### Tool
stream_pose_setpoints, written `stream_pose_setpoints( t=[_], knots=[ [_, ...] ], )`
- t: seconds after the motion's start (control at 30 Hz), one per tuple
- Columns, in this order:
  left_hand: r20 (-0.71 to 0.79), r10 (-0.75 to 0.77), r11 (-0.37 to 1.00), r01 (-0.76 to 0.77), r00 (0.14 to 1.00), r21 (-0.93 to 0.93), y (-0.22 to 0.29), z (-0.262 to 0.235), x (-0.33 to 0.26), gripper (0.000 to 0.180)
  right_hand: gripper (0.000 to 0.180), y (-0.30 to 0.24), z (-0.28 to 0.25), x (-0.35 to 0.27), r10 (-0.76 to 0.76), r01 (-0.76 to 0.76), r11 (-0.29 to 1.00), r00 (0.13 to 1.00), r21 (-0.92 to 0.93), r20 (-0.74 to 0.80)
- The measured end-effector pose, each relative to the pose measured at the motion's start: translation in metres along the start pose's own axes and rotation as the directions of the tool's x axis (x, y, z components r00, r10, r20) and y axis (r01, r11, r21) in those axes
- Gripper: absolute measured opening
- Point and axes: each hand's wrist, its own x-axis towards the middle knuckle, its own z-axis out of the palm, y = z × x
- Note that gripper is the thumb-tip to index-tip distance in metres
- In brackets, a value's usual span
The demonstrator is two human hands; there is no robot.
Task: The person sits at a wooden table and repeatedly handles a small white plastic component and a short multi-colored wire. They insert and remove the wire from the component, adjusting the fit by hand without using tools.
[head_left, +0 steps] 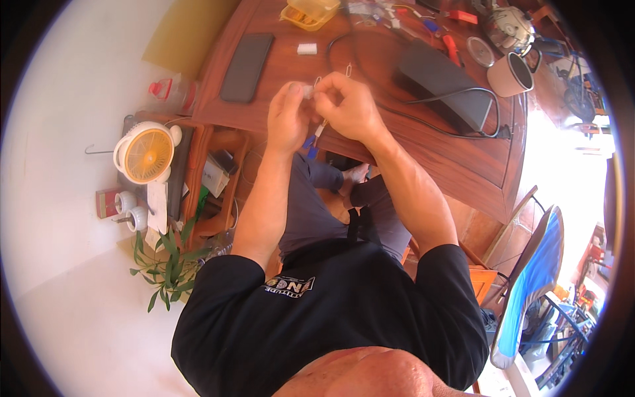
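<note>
Both my hands meet over the near edge of the brown wooden table [423, 159]. A small white piece [307, 92] is pinched between the fingertips of my left hand [289, 119]; its kind is too small to tell. Close against it, my right hand [350, 109] has thumb and forefinger curled together, and what they hold is hidden. A thin wire loop [317, 81] sticks up between the hands. Another small loop-ended pin [348, 70] shows just beyond the right knuckles. Under the hands appears a narrow white-and-blue item [309, 146], partly covered.
A dark phone [246, 67] and a white block [307, 49] lie beyond my left hand, near a yellow container [309, 14]. To the right are a black box [443, 86] with a cable and a cup [510, 74]. A small fan [147, 153] stands at left.
</note>
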Motion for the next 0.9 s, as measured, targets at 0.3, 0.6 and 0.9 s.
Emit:
stream_pose_setpoints(
  t=[0.3, 0.6, 0.9],
  knots=[
    [-0.147, 0.031, 0.994, -0.016, 0.989, 0.105, -0.002, 0.006, -0.002, 0.027, 0.006, -0.001, 0.004, 0.000, -0.258, 0.235, 0.938, 0.964, -0.254, -0.061],
    [-0.127, 0.013, 1.000, -0.011, 0.992, 0.016, -0.002, 0.000, -0.003, 0.027, 0.011, 0.002, 0.010, 0.003, -0.368, 0.323, 0.910, 0.919, -0.261, -0.143],
    [-0.130, 0.059, 0.998, -0.060, 0.990, -0.005, -0.003, 0.004, -0.003, 0.027, 0.011, -0.001, 0.010, 0.002, -0.329, 0.290, 0.926, 0.934, -0.240, -0.140]
  ],
)
